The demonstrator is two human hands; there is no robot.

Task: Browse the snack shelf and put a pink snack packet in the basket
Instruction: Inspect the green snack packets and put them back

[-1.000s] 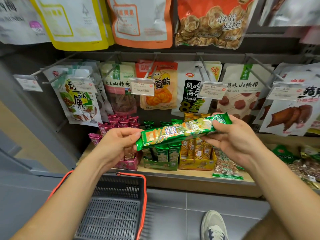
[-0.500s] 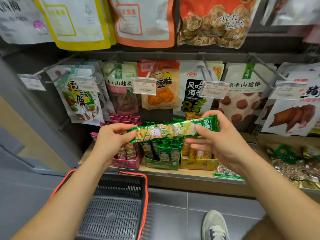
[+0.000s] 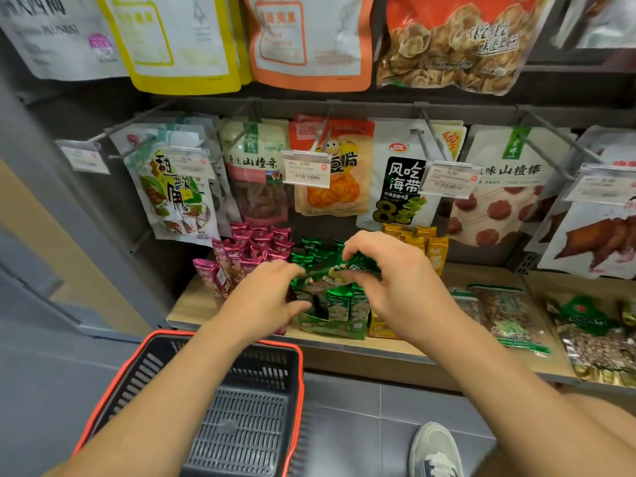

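Grip, left hand: fingers curl onto the left end of the green snack packet; the thumb lies spread beneath it.
Grip, right hand: fingertips bend down over the packet's right part and pinch it from above.
Green snack packet: crumpled between both hands, low over the green display box; whether it touches the upright packets inside cannot be told.
Pink snack packets: upright on the shelf, just left of the green box and partly behind the left hand; neither hand holds one.
Basket: grey with a red rim, below the shelf edge, under the left forearm.
Yellow packets: upright just right of the green box, behind the right hand.
Hanging bags: a row on pegs above the shelf, price tags in front.
Shoe: on the floor tiles, lower right.
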